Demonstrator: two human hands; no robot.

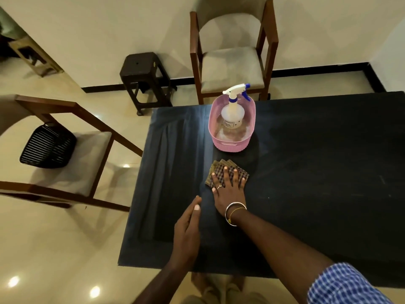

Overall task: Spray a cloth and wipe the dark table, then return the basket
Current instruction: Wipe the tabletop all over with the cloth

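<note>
Two chairs and one stool flanked the dark table, where our flat, unclenched right hand pressed one cloth, left hand relaxed and holding nothing, near one basket

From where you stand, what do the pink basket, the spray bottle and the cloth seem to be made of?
Pink basket: probably moulded plastic, matte, with a ribbed woven-look wall. Spray bottle: translucent plastic body, it seems, with a glossy white-and-blue trigger head. Cloth: woven checked fabric, soft, folded in layers under the right hand.
</note>
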